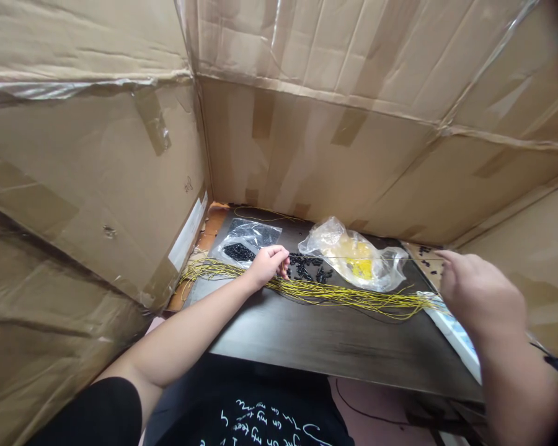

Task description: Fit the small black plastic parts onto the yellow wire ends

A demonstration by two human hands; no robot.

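A single thin wire (pixel 353 257) runs nearly straight between my two hands, above the table. My left hand (pixel 270 263) is closed in a pinch on it near the middle of the table. Off to the right, my right hand (pixel 481 291) pinches the wire's other part between thumb and fingers; it is slightly blurred. Just below the wire lies a long bundle of yellow and dark wires (pixel 344 296), stretched across the table and passing under my left hand. Small black pieces (pixel 307 269) are scattered beside that hand, too small to name.
Behind my left hand lies a clear bag (pixel 255 234) with more black pieces. A crumpled plastic bag (pixel 328 238) holding something yellow sits at the back. A white and blue flat item (pixel 453 337) is at the table's right edge. Cardboard walls (pixel 307 148) enclose the dark table (pixel 316 337).
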